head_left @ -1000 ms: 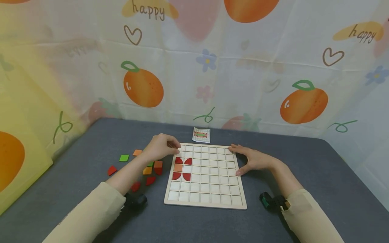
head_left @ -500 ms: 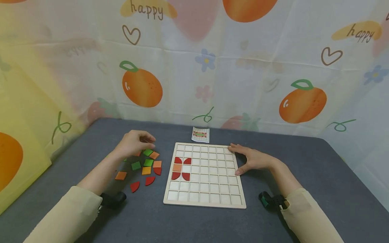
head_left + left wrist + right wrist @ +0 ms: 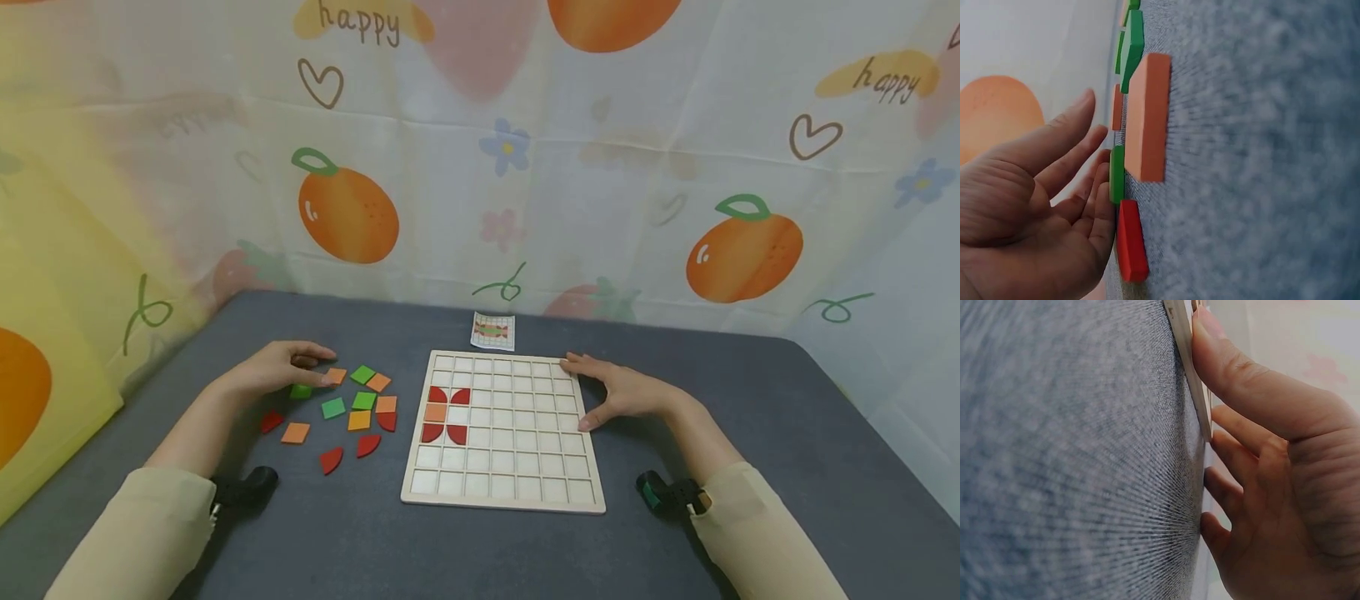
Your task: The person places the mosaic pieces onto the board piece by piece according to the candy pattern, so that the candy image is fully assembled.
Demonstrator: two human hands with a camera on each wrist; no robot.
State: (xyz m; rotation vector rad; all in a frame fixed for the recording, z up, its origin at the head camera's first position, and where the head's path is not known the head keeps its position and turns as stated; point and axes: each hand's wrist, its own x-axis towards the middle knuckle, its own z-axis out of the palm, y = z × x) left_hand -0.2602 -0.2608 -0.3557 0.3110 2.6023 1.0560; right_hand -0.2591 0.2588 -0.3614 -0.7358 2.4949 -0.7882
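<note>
In the head view my left hand is low over the left part of a group of coloured tiles, its thumb near an orange square tile and a green tile partly under it. The left wrist view shows its fingers loosely bent and the thumb apart, with nothing between them. My right hand rests at the right edge of a pale wooden grid board, fingers spread, thumb on the rim. Four-sided cells at the board's left hold red quarter-circle tiles and one orange square tile.
Several red, green and orange tiles lie loose left of the board. A small printed pattern card lies behind it on the dark table. A patterned cloth hangs behind the table.
My left hand has moved left from the board's upper left edge, over the loose tiles, to their far left side. The right hand has stayed at the board's edge.
</note>
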